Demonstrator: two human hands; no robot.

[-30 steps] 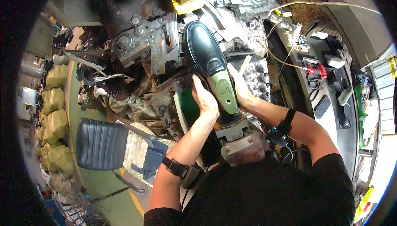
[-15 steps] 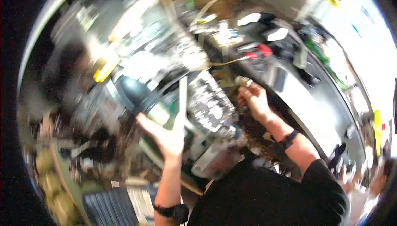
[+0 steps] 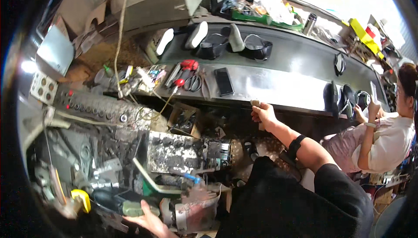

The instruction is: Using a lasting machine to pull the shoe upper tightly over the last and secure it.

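At the lower left, my left hand (image 3: pixel 150 220) is closed round the green last (image 3: pixel 132 209) at the end of a black shoe (image 3: pixel 106 198). The thumb lies on top of the last, and the fingers are partly hidden beneath. Beside the metal bench's near edge, my right hand (image 3: pixel 264 115) is bent in a pinch. A small pale piece (image 3: pixel 255 103) shows at its fingertips, too small to name. The machine (image 3: pixel 174 153), with its worn, speckled metal plate, lies between my hands. A yellow part (image 3: pixel 81 199) stands just left of the shoe.
The long metal bench (image 3: pixel 283 87) carries a phone (image 3: pixel 224 81), scissors (image 3: pixel 193 82), a red-handled tool (image 3: pixel 189 65), white soles and black shoe uppers (image 3: pixel 259 47). A co-worker (image 3: pixel 387 137) sits at the right, holding a pale flat piece. A control panel (image 3: pixel 93 109) with knobs is at left.
My view has swung toward the bench, and the blur is gone. My left hand and the shoe now appear lower and further left. The right hand still pinches near the bench edge.
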